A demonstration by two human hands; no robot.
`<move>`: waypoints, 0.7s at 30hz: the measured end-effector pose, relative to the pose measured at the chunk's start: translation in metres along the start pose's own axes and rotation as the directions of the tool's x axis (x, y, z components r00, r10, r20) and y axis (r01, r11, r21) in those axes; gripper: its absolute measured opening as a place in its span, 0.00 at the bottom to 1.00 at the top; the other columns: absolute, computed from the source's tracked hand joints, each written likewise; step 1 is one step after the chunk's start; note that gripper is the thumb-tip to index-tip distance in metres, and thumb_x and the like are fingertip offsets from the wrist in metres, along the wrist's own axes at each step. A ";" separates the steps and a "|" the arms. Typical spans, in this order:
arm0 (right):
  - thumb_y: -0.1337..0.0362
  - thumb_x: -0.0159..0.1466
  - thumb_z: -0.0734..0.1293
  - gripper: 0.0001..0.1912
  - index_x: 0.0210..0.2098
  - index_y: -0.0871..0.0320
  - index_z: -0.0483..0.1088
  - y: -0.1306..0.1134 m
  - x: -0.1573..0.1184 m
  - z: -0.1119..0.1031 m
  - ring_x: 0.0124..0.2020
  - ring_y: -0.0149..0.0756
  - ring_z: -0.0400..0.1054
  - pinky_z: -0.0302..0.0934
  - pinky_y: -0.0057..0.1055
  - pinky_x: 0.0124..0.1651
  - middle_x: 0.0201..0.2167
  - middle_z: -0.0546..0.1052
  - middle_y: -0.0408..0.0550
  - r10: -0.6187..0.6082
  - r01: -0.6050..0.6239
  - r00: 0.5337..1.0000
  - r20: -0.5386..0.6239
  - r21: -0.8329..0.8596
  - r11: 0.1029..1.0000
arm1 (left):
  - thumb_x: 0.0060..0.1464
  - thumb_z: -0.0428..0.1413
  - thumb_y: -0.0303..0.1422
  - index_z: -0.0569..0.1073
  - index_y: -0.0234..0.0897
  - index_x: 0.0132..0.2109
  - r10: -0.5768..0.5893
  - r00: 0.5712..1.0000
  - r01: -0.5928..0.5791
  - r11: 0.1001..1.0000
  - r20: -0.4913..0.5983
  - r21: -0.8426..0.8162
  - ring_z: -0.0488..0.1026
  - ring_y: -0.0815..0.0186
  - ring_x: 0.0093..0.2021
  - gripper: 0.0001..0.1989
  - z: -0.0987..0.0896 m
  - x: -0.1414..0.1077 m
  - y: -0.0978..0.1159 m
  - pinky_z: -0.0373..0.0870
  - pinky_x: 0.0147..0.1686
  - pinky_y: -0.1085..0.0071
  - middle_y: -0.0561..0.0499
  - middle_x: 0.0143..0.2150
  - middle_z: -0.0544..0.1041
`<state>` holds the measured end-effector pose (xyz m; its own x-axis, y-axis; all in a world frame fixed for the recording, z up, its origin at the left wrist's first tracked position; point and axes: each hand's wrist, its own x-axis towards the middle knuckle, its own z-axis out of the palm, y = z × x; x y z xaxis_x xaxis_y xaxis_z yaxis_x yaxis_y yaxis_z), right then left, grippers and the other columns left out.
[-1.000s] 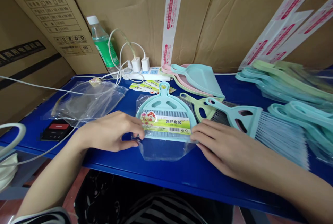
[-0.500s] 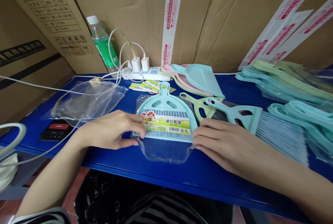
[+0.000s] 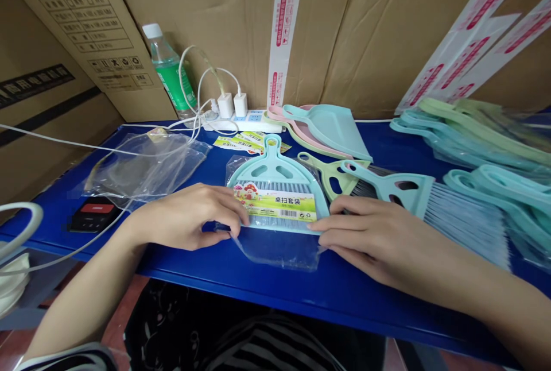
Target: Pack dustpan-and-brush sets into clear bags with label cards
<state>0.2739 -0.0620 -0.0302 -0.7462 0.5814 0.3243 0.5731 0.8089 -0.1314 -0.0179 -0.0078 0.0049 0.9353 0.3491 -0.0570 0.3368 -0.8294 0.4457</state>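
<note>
Two bare hands are held at the near side of the blue table (image 3: 206,267), on either side of the loose end of a clear bag (image 3: 279,250). By the left hand (image 3: 193,216), the film's left edge is pinched, thumb and fingertips brought nearly together. By the right hand (image 3: 370,236), the right edge is touched with bent fingers; whether film is gripped there cannot be told, as the thumb is mostly hidden. The bag's near end is spread flat, unfolded, so its closing is judged not yet done.

Just beyond, between the hands, a light-blue brush (image 3: 272,172) is laid on a matching dustpan (image 3: 317,193), with a printed card (image 3: 293,203) across the bristles. All three seem enclosed by film, so the filling is judged done.

To the right, a loose blue brush (image 3: 415,187) and a green brush (image 3: 327,170) are left unpacked, near a pile of sets (image 3: 508,181) partly covered by film. Farther back, spare cards (image 3: 245,141) and stacked dustpans (image 3: 336,130) are placed, judged not yet packed.
</note>
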 end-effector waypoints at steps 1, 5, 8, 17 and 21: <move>0.73 0.65 0.60 0.15 0.30 0.53 0.76 0.000 0.000 -0.001 0.35 0.38 0.69 0.65 0.33 0.36 0.32 0.80 0.45 0.000 0.000 1.000 0.013 0.020 1.000 | 0.58 0.52 0.21 0.76 0.39 0.36 0.007 1.000 -0.007 1.000 -0.002 -0.002 0.75 0.66 0.44 0.10 0.000 0.000 0.001 0.70 0.48 0.67 0.50 0.43 0.80; 0.73 0.65 0.61 0.14 0.34 0.55 0.76 0.000 -0.001 0.001 0.36 0.38 0.68 0.65 0.35 0.37 0.34 0.80 0.46 0.006 -0.006 1.000 0.002 0.059 0.998 | 0.55 0.52 0.19 0.74 0.39 0.36 0.019 1.000 -0.019 1.000 -0.015 -0.014 0.74 0.66 0.43 0.11 0.001 0.002 0.003 0.69 0.49 0.66 0.51 0.42 0.80; 0.73 0.65 0.61 0.12 0.37 0.56 0.76 -0.003 -0.001 0.004 0.37 0.38 0.69 0.66 0.35 0.39 0.36 0.80 0.46 0.017 -0.017 1.000 -0.005 0.074 0.997 | 0.53 0.52 0.18 0.73 0.38 0.39 0.013 1.000 -0.013 1.000 -0.015 -0.011 0.72 0.64 0.45 0.12 0.003 0.003 0.005 0.69 0.49 0.64 0.49 0.41 0.78; 0.72 0.67 0.58 0.15 0.34 0.56 0.75 -0.003 0.002 0.007 0.39 0.38 0.70 0.67 0.36 0.41 0.35 0.80 0.47 -0.015 0.017 1.000 -0.016 0.089 0.996 | 0.54 0.51 0.20 0.71 0.38 0.38 0.016 1.000 -0.016 1.000 -0.014 -0.016 0.71 0.64 0.43 0.09 0.013 0.006 0.005 0.69 0.45 0.68 0.48 0.41 0.74; 0.71 0.68 0.57 0.15 0.32 0.56 0.73 -0.003 0.001 0.006 0.38 0.38 0.70 0.67 0.35 0.40 0.33 0.79 0.47 -0.018 0.018 1.000 -0.002 0.100 0.995 | 0.58 0.49 0.22 0.68 0.37 0.34 0.009 1.000 -0.010 0.999 -0.030 -0.049 0.72 0.66 0.40 0.08 0.010 0.005 0.005 0.69 0.40 0.70 0.48 0.39 0.75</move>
<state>0.2693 -0.0629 -0.0351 -0.7558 0.5665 0.3284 0.5225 0.8241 -0.2188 -0.0105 -0.0142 -0.0024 0.9347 0.3545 -0.0267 0.3215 -0.8107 0.4893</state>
